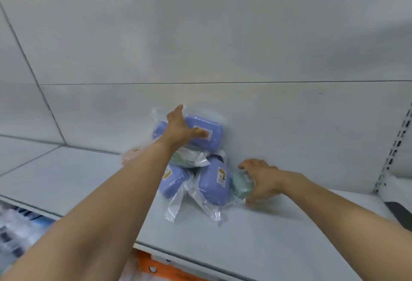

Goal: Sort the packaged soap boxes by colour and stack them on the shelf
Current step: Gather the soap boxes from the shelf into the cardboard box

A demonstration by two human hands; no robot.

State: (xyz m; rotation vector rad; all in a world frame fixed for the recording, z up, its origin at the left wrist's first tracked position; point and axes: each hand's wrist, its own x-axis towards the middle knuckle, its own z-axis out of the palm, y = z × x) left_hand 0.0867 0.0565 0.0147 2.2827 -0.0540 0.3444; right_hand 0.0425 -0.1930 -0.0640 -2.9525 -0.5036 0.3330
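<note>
Several blue soap boxes in clear plastic wrap lie heaped on the white shelf (278, 236) against its back wall. My left hand (181, 128) grips the topmost blue box (210, 130), thumb across its label. Two more blue boxes (172, 182) (215, 182) lean at the front of the heap. A green box (185, 158) is wedged in the middle, mostly hidden. My right hand (262, 179) holds another green box (242, 183) at the heap's right side, low on the shelf. A pink package (130, 154) shows just behind my left forearm.
The shelf's orange-trimmed front edge (169, 267) runs below my arms. A slotted upright (394, 147) stands at the right, with a white and dark object (399, 193) beside it. Blurred packaged goods (17, 231) sit on a lower level at the left.
</note>
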